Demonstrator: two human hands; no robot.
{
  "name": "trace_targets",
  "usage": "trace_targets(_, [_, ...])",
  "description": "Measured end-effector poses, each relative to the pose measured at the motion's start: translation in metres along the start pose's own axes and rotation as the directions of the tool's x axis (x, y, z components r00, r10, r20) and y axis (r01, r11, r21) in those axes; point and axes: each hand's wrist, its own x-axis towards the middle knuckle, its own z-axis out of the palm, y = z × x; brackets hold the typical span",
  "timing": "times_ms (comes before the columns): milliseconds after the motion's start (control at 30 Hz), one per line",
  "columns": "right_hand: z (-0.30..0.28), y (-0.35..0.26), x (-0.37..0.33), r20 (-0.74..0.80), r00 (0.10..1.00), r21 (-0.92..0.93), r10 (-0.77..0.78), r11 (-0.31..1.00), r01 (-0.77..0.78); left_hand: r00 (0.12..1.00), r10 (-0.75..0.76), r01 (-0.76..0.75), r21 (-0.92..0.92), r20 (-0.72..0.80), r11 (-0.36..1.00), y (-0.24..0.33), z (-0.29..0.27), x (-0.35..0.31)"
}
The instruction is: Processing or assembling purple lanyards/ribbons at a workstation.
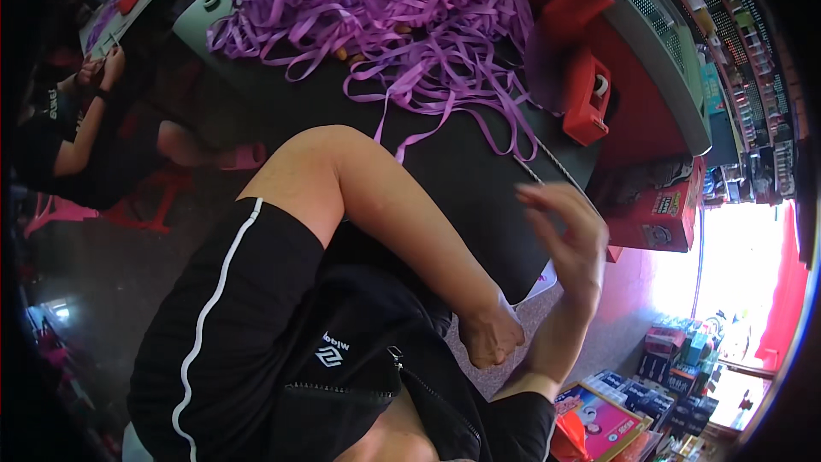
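My right hand [566,235] is raised in front of the near edge of a black table [462,171]. Its fingers are spread and blurred, and it holds nothing that I can see. The black sleeve of that arm [522,419] comes in from the lower edge. A bare bent limb, seemingly my knee and shin [368,192] in black shorts with a white stripe [231,291], crosses the middle, ending near the right wrist. A black zipped bag or jacket [359,359] lies against me. A heap of purple ribbon strips [402,8] covers the table's far part. My left hand is not visible.
A red tape dispenser [586,98] and a red roll [573,4] stand on the table's right side. Colourful boxes [663,210] and stacked goods [650,385] fill the right. At upper left another person [64,137] sits working at a second table, by red and pink stools [154,197].
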Motion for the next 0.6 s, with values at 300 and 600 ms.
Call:
trace_targets(300, [0.115, -0.011, 0.093, 0.407, 0.818, -0.069, -0.407, 0.879, 0.471, 0.992, -0.05, 0.062, 0.1, -0.119, 0.993, 0.018, 0.006, 0.005])
trace_targets(600, [-0.006, 0.003, 0.088, -0.375, 0.922, 0.379, 0.092, 0.923, 0.062, 0.69, -0.698, 0.552, -0.485, -0.19, 0.678, 0.072, 0.003, -0.06])
